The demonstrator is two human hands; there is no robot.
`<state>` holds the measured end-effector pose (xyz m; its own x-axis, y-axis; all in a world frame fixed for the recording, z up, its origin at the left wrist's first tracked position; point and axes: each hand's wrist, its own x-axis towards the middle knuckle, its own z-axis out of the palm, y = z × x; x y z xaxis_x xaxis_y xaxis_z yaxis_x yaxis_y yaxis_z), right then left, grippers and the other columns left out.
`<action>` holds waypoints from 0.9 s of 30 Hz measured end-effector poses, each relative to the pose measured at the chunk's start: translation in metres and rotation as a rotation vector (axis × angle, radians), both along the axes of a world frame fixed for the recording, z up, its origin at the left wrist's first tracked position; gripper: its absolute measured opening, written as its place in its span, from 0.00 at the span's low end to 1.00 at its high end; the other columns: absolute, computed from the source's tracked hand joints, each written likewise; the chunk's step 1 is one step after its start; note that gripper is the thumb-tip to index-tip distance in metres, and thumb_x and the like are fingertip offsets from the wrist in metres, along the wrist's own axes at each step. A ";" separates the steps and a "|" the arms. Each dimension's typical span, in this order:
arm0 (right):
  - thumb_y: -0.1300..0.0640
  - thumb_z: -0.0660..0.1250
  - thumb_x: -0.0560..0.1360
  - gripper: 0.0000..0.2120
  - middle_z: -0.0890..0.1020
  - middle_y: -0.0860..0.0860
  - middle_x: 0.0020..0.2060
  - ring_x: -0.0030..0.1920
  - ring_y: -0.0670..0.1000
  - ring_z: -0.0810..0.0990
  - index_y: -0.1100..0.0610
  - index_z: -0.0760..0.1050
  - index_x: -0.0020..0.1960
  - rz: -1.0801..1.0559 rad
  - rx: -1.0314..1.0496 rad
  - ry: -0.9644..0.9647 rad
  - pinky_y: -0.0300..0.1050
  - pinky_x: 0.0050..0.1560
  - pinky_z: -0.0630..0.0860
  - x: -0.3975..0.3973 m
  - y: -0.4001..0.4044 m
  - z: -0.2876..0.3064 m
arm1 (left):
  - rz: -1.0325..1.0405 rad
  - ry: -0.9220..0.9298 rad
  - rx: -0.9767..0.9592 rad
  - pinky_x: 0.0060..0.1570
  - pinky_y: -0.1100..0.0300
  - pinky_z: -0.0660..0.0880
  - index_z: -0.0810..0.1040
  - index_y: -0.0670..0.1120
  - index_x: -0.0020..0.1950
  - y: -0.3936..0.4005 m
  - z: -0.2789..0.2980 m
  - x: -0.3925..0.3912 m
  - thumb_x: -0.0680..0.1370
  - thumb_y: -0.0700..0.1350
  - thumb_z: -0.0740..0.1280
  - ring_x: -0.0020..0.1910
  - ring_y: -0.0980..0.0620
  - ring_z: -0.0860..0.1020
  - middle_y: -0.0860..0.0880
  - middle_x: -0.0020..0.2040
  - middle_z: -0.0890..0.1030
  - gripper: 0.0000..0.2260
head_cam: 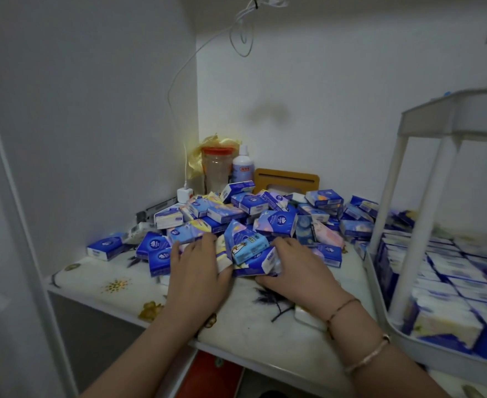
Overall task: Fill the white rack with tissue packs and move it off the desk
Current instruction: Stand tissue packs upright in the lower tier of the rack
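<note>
While both palms close on the near edge of the tissue packs (248, 225) heap at twelve o'clock, my left hand (197, 268) and right hand (297, 268) squeeze several between them. They are light, soft, slippery; I press flat sides. White rack (426, 122) stands at three o'clock, lower tier nearly full.

bare forearms, two bracelets (363, 337) on right wrist
</note>
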<state>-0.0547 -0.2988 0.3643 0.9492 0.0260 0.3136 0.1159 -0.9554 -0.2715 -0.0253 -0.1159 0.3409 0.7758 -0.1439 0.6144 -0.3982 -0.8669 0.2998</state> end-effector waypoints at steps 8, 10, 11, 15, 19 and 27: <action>0.33 0.71 0.63 0.28 0.73 0.46 0.53 0.57 0.50 0.68 0.45 0.69 0.57 0.049 0.148 -0.046 0.49 0.56 0.72 -0.003 -0.002 0.010 | -0.357 -0.029 -0.186 0.57 0.61 0.65 0.58 0.55 0.73 -0.001 0.005 -0.010 0.70 0.74 0.56 0.61 0.58 0.65 0.55 0.62 0.66 0.37; 0.36 0.71 0.66 0.20 0.77 0.44 0.41 0.49 0.48 0.73 0.47 0.72 0.50 0.089 0.246 -0.122 0.48 0.48 0.75 -0.003 0.000 0.013 | -0.382 -0.030 -0.156 0.55 0.64 0.64 0.56 0.58 0.74 0.001 0.005 -0.010 0.70 0.75 0.52 0.62 0.59 0.64 0.57 0.62 0.64 0.36; 0.37 0.70 0.67 0.18 0.77 0.44 0.36 0.44 0.48 0.75 0.49 0.74 0.46 0.091 0.301 -0.157 0.48 0.44 0.75 -0.004 0.001 0.015 | -0.400 -0.026 -0.158 0.53 0.67 0.64 0.56 0.59 0.73 0.000 0.005 -0.010 0.71 0.74 0.51 0.61 0.61 0.64 0.58 0.61 0.63 0.34; 0.41 0.70 0.71 0.16 0.78 0.48 0.33 0.35 0.44 0.75 0.55 0.76 0.40 0.104 0.404 -0.232 0.43 0.40 0.75 -0.006 0.004 0.020 | -0.510 -0.013 -0.137 0.55 0.67 0.67 0.58 0.58 0.68 -0.001 0.004 -0.012 0.77 0.58 0.60 0.60 0.65 0.65 0.57 0.60 0.60 0.21; 0.43 0.71 0.71 0.17 0.78 0.51 0.32 0.33 0.44 0.74 0.57 0.76 0.39 0.156 0.542 -0.200 0.39 0.36 0.73 -0.007 0.009 0.018 | -0.569 0.028 -0.116 0.54 0.56 0.73 0.57 0.59 0.63 0.000 0.003 -0.013 0.74 0.49 0.68 0.58 0.59 0.67 0.56 0.59 0.60 0.24; 0.46 0.58 0.79 0.17 0.82 0.48 0.37 0.44 0.47 0.79 0.52 0.80 0.41 0.221 0.452 -0.138 0.47 0.48 0.75 -0.010 0.007 0.019 | -0.566 0.069 -0.196 0.54 0.57 0.73 0.61 0.61 0.56 -0.001 0.004 -0.015 0.74 0.57 0.68 0.57 0.59 0.68 0.66 0.55 0.63 0.18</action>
